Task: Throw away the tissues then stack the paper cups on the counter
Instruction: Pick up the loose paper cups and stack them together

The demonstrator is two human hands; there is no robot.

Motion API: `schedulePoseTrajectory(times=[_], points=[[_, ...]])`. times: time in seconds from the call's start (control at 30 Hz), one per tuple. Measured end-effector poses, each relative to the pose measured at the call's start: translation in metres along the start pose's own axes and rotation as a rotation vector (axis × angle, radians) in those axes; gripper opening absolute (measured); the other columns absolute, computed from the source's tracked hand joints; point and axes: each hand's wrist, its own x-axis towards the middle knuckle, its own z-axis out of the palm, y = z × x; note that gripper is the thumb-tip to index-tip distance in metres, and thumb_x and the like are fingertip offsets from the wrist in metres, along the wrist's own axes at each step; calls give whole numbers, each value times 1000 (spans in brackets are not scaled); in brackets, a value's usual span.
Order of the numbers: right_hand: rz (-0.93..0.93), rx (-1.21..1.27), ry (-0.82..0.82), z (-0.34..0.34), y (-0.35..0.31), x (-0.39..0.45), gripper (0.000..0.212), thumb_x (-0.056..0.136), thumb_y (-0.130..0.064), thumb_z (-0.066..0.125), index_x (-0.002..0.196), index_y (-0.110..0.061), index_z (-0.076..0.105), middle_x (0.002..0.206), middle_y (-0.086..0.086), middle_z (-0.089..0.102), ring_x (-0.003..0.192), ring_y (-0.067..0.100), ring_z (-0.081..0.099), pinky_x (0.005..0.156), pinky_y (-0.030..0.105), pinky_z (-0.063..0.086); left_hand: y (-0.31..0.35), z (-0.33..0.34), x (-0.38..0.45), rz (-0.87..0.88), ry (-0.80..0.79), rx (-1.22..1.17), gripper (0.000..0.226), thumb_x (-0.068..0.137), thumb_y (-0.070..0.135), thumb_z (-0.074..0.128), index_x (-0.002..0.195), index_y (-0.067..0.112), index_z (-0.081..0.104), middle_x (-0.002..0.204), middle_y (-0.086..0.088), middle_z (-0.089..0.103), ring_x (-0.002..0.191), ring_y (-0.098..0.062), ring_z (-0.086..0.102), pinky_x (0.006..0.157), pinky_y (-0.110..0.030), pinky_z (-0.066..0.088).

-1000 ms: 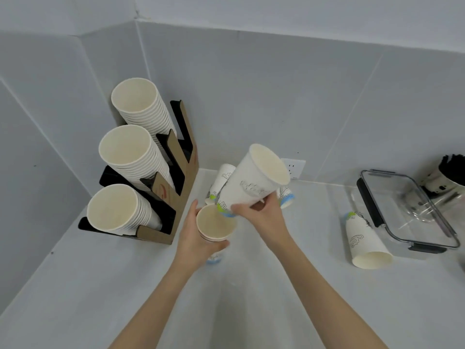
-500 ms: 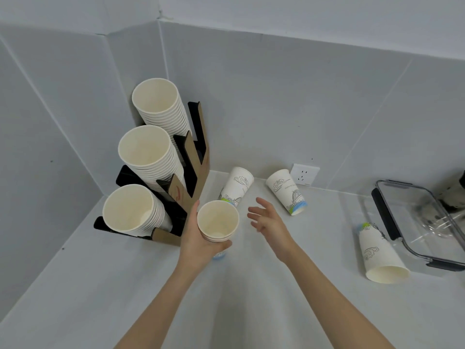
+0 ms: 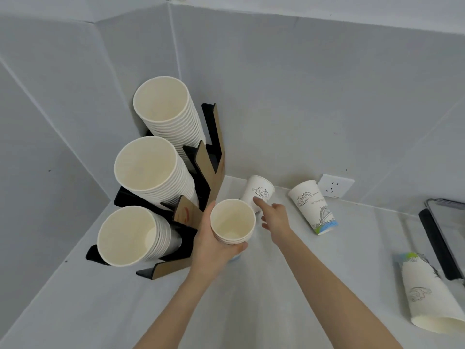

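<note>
My left hand (image 3: 212, 248) grips a short stack of nested white paper cups (image 3: 232, 222), mouth up, above the grey counter (image 3: 251, 311). My right hand (image 3: 274, 216) is stretched forward with fingers apart, its fingertips touching a printed paper cup (image 3: 260, 191) lying on its side near the back wall. A second printed cup (image 3: 312, 205) lies tilted to the right of it, by the wall socket. A third cup (image 3: 425, 301) lies on its side at the right edge. No tissues are in view.
A black and brown cup rack (image 3: 201, 187) with three tilted stacks of plain cups (image 3: 153, 172) fills the left corner. A white wall socket (image 3: 336, 185) sits low on the back wall. A clear tray with black handle (image 3: 437, 238) stands at the right.
My right hand put its cup into the stack held by my left hand, let go, and has reached forward to the lying cup near the wall. The view has shifted left.
</note>
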Motion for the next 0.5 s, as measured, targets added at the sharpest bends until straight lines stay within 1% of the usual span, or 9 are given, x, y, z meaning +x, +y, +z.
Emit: schedulePoseTrajectory(times=[0.07, 0.13, 0.17, 0.23, 0.33, 0.4, 0.43, 0.47, 0.5], points=[[22, -26, 34, 9, -2, 8, 90, 68, -46, 74, 133, -2, 29, 116, 12, 52, 103, 28, 56, 89, 41, 49, 3, 2, 3, 5, -3, 21, 92, 38, 36, 80, 106, 70, 27, 100, 51, 47, 98, 26, 43, 73, 2, 38], [38, -60, 70, 18, -2, 17, 86, 62, -49, 76, 121, -4, 33, 102, 10, 54, 87, 26, 56, 75, 36, 47, 3, 4, 7, 10, -6, 25, 92, 39, 35, 81, 103, 71, 25, 102, 48, 49, 96, 31, 40, 71, 7, 35], [41, -78, 92, 22, -1, 21, 84, 61, -48, 76, 118, -4, 34, 99, 9, 55, 84, 26, 55, 72, 34, 45, 3, 5, 8, 9, -16, 22, 93, 40, 34, 82, 106, 68, 25, 105, 43, 49, 99, 30, 39, 74, 6, 35], [30, -124, 118, 27, 1, 29, 78, 64, -46, 75, 116, -4, 35, 105, 12, 57, 87, 28, 56, 75, 35, 46, 1, 5, 9, 15, -31, 26, 90, 41, 35, 82, 107, 64, 28, 112, 35, 49, 104, 25, 41, 77, 3, 37], [-42, -154, 138, 28, 2, 32, 77, 68, -42, 73, 124, -4, 36, 118, 14, 58, 104, 31, 58, 86, 37, 46, -3, 1, 9, 13, -28, 13, 86, 41, 33, 84, 107, 60, 34, 111, 33, 51, 105, 20, 44, 79, -5, 41], [-165, -98, 121, 24, -2, 26, 80, 69, -38, 74, 131, -8, 34, 120, 11, 59, 105, 28, 60, 92, 40, 48, -5, -1, 7, 10, -33, -3, 86, 42, 29, 85, 108, 57, 36, 112, 31, 52, 106, 16, 46, 83, -12, 41], [-235, -40, 92, 21, -7, 20, 78, 70, -35, 74, 132, -9, 35, 117, 8, 61, 100, 24, 62, 90, 40, 51, -5, -3, 7, 8, -38, -8, 86, 42, 28, 85, 108, 56, 37, 113, 30, 52, 107, 14, 47, 84, -15, 42], [-300, 20, 55, 16, -14, 12, 74, 71, -32, 74, 131, -11, 36, 110, 4, 63, 93, 17, 64, 84, 36, 54, -6, -4, 7, 5, -45, -14, 86, 43, 26, 86, 108, 55, 38, 113, 29, 53, 107, 13, 48, 86, -18, 43], [-365, 60, 21, 12, -22, 4, 68, 72, -28, 74, 128, -12, 39, 103, -2, 63, 86, 8, 65, 75, 27, 55, -6, -5, 7, 2, -52, -16, 85, 43, 25, 86, 107, 54, 38, 113, 28, 54, 106, 12, 49, 87, -19, 43]])
